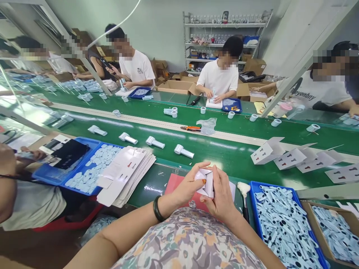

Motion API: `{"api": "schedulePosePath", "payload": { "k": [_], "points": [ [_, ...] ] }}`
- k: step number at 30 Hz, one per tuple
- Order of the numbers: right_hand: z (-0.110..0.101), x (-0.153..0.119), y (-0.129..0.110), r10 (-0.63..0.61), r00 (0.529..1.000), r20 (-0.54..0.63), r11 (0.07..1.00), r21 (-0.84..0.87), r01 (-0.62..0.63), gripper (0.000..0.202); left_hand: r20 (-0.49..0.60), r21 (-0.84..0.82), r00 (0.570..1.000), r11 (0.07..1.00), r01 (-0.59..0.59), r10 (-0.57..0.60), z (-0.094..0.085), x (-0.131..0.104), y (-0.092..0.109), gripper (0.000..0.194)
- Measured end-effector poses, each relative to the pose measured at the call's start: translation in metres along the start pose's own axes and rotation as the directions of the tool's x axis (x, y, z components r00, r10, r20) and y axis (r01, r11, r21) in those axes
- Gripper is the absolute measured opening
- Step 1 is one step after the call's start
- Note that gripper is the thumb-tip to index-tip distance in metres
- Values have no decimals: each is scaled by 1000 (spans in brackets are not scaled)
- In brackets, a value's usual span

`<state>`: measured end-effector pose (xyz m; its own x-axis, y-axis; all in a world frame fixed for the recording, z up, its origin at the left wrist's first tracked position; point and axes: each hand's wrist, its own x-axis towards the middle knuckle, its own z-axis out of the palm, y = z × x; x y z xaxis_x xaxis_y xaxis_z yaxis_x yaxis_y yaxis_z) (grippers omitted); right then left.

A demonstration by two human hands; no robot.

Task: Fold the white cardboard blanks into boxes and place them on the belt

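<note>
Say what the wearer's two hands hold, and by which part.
Left hand and right hand hold a small white carton between them, gripping its opposite sides near the open flaps.

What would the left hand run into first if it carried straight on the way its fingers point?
Probably the right hand, facing the left hand across the white box; their exact depths are unclear.

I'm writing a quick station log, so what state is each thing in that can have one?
Left hand: on the held box
Right hand: on the held box
Held box: flaps partly hidden; cannot tell if fully closed
Stacked cartons: flat
White boxes at right: folded up, flaps open
Plastic bag: crumpled
Right blue tray: filled
</note>
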<state>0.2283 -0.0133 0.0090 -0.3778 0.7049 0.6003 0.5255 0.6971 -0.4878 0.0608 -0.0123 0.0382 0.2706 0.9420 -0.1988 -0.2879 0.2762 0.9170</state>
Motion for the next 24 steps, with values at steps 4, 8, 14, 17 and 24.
{"api": "schedulePosePath", "payload": {
  "k": [4, 8, 14, 17, 24],
  "points": [
    [1, 0, -2, 37, 999, -9, 998, 60, -37, 89, 53, -162, 998, 986, -32, 41, -9, -3, -3, 77],
    [-6, 4, -2, 125, 991, -50, 975, 192, -113, 92, 176, -60, 969, 984, -167, 175, -24, -7, 0, 100],
    [-4, -11, -2, 385, 916, -110, 891, 303, -338, 78, -152, 111, 947, 957, -269, 284, -49, 23, -8, 83],
    [19, -23, 2, 747, 665, -1, 537, 590, -602, 58, -350, -227, 924, 943, -242, 153, -50, 47, -27, 64],
    [54, 6, 63, 953, 293, 78, 32, 935, -353, 67, -139, -374, 978, 923, 91, -153, -20, 76, -86, 65]
  ]
}}
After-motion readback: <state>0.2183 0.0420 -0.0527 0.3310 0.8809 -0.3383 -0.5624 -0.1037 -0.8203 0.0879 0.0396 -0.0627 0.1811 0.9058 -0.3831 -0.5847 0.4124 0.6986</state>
